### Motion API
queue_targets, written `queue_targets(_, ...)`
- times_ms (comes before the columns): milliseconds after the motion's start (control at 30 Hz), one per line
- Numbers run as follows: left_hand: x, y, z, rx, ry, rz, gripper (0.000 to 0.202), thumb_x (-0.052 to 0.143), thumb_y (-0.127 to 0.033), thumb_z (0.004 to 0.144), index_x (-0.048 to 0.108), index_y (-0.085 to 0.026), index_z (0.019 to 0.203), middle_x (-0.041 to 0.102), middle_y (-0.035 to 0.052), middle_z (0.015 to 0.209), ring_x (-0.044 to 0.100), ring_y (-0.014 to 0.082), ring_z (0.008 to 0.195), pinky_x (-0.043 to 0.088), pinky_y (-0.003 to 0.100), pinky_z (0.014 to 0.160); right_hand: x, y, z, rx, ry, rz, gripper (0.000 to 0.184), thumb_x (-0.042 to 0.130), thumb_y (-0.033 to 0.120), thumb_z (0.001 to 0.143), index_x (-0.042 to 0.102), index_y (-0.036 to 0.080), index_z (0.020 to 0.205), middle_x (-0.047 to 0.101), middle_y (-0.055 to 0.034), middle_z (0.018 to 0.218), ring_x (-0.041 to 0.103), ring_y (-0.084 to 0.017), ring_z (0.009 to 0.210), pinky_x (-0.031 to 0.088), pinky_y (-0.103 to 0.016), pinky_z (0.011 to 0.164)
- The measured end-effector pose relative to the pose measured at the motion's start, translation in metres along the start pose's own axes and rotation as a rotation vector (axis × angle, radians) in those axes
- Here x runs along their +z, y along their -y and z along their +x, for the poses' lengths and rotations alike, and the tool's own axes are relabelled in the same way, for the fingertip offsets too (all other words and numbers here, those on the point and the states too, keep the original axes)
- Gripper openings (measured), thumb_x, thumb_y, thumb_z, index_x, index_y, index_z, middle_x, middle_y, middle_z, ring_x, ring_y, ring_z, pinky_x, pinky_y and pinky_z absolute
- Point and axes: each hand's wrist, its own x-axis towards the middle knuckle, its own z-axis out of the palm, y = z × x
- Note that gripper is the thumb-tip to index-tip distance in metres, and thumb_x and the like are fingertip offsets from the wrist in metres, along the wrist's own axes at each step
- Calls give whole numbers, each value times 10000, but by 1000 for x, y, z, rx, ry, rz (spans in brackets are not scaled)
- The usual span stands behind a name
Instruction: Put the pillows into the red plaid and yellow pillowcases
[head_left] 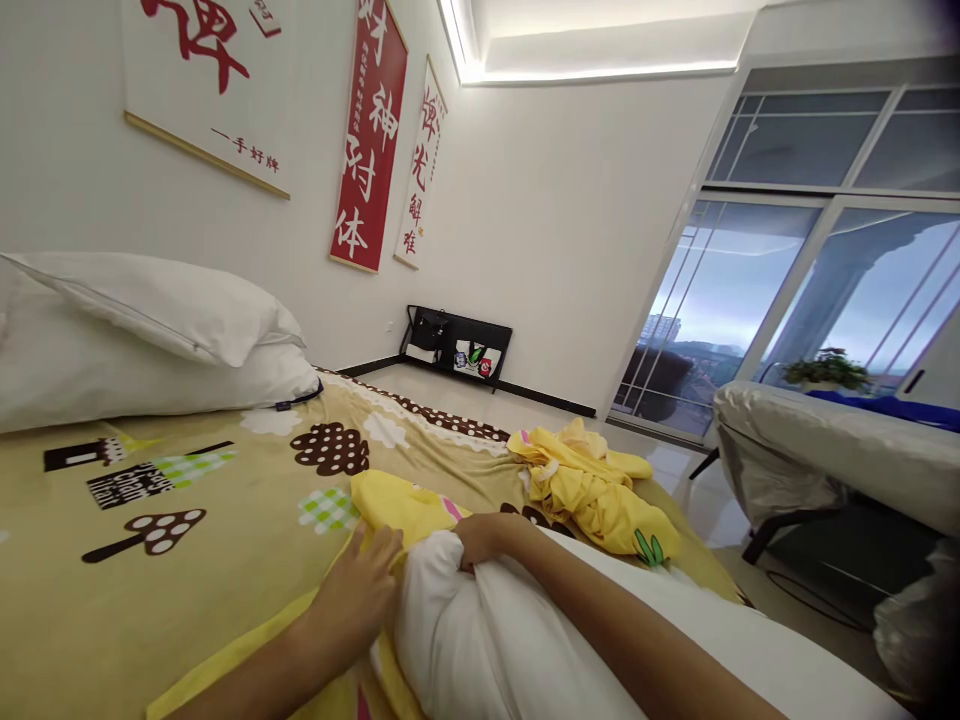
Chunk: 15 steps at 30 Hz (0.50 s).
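Note:
A bulky white duvet (472,640) lies bunched at the front of the bed, and more of it stretches off to the lower right. My right hand (486,540) is closed on its bunched upper corner, with the thumb side partly hidden in the folds. Just left of it, my left hand (358,580) has its fingers bent over a yellow cloth cover (394,503), gripping its edge beside the duvet. This yellow fabric runs under both hands and down the left side of the duvet. Farther right, a crumpled yellow part of the cloth (592,490) with a green leaf print rests on the bed.
White pillows (172,310) are stacked at the left on the patterned bed sheet (247,590). A black rack (465,345) leans near the far wall. Right of the bed stands a plastic-covered piece of furniture (847,450), before a glass sliding door (720,290).

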Motion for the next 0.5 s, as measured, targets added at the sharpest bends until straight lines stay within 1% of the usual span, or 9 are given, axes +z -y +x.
queue_targets(67,-1,-8,-17,75,27,-58,325,524,-373,876,741,-147,963,487,180,1364,382,329,1279,261,522,1051,-8,7,-12,63,-44,-55,287,614,248,690,697,140,942,705,-131,999,663,-276,877,494,-335,699)
queue_targets(167,-11,-15,-36,165,-44,-201,353,561,-455,827,749,-160,875,569,153,1232,421,323,1209,253,512,1061,-13,22,-32,153,-206,-117,339,563,253,725,662,146,1032,673,-165,1066,635,-322,971,482,-387,739)
queue_targets(200,-15,-15,-39,207,-69,-264,310,582,-438,811,737,-172,838,594,126,1164,449,304,1161,267,501,1052,-12,28,-39,176,-267,-136,349,548,238,736,643,146,1059,660,-172,1086,618,-329,1004,469,-407,770)
queue_targets(267,-24,-13,-43,312,-91,-406,158,628,-332,772,682,-187,745,614,60,1018,500,243,1045,317,449,1018,-6,39,-54,204,-411,-183,356,524,205,753,606,133,1092,643,-181,1086,599,-329,1019,442,-426,807)
queue_targets(333,-28,-10,-42,390,-71,-565,63,654,-221,714,608,-180,702,610,15,925,527,190,955,382,359,949,6,49,-69,201,-549,-228,302,484,179,784,590,126,1061,653,-168,998,620,-297,924,434,-400,774)
queue_targets(400,-27,-9,-39,395,-50,-689,80,640,-186,705,578,-177,754,619,9,934,547,174,929,418,303,885,24,56,-84,143,-629,-251,219,433,164,827,600,153,967,661,-124,861,625,-250,792,424,-352,702)
queue_targets(433,-25,-10,-38,383,-44,-723,91,628,-191,714,575,-177,786,629,17,961,558,180,930,425,301,878,36,59,-91,102,-650,-251,207,416,179,850,603,172,938,661,-108,834,619,-239,769,418,-340,686)
queue_targets(467,-22,-12,-36,374,-43,-735,100,616,-202,723,577,-178,812,638,28,986,567,191,935,425,312,885,50,61,-97,58,-663,-249,218,410,215,867,604,186,963,667,-107,872,614,-242,798,419,-340,697)
queue_targets(500,-19,-14,-35,375,-47,-732,105,603,-206,729,585,-180,829,646,36,1003,573,202,940,418,330,907,64,63,-103,10,-680,-257,257,419,263,872,596,192,1044,670,-118,962,608,-256,863,421,-346,720)
